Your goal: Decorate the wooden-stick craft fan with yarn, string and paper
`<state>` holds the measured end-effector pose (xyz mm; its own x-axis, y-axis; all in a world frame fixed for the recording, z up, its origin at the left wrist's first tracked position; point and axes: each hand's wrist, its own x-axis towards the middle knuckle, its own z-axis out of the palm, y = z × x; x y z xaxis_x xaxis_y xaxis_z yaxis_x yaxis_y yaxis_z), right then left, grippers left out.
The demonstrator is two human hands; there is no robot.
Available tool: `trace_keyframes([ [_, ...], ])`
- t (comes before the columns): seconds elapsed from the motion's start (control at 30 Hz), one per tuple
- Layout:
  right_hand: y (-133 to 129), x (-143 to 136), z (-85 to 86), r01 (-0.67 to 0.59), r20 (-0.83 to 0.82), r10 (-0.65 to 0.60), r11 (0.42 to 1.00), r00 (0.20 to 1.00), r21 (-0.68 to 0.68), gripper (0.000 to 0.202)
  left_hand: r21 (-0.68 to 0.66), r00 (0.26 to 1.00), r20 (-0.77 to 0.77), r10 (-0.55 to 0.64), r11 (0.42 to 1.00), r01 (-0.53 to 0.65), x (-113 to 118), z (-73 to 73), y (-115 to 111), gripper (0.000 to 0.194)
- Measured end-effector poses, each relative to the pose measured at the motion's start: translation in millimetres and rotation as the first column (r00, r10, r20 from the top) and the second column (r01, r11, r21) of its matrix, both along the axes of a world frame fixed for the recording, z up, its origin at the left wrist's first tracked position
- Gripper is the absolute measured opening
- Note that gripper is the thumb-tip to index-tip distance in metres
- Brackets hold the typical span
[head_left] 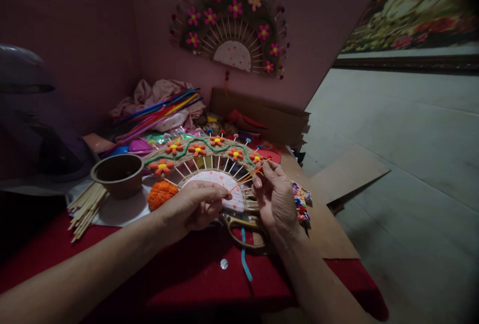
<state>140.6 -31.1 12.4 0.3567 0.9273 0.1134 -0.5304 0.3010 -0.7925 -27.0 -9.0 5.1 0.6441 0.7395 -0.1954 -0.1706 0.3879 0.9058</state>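
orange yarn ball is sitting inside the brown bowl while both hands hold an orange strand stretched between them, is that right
Not quite: the head view shows the orange yarn ball outside the brown bowl, beside it on the right. The rest is right: the left hand and right hand hold an orange strand stretched between them.

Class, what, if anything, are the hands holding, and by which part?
An orange strand, pinched by the left hand and, farther along, the right hand, with a stretch between. Whether at its very ends cannot be told.
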Motion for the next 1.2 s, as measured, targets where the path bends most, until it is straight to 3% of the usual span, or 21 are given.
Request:
trace_keyframes([
  [0.63, 1.3, 1.4, -2.9, -0.012, 0.026, 0.011, 0.999, 1.000, 0.042, 0.013, 0.043, 1.000, 0.003, -0.025, 0.999, 0.025, -0.9, -2.0, 0.3, 0.017],
  [0.93, 1.6, 1.3, -2.7, 0.010, 0.086, -0.011, 1.000, 0.996, 0.021, 0.018, -0.031, 0.997, 0.026, -0.071, 0.997, 0.071, -2.1, -0.8, 1.4, 0.023],
  [1.2, 0.1, 0.3, -2.0, -0.077, 0.128, 0.078, 0.997, 0.989, -0.009, 0.018, -0.059, 0.998, -0.002, -0.068, 0.996, 0.068, -3.6, -2.5, 4.2, 0.024],
])
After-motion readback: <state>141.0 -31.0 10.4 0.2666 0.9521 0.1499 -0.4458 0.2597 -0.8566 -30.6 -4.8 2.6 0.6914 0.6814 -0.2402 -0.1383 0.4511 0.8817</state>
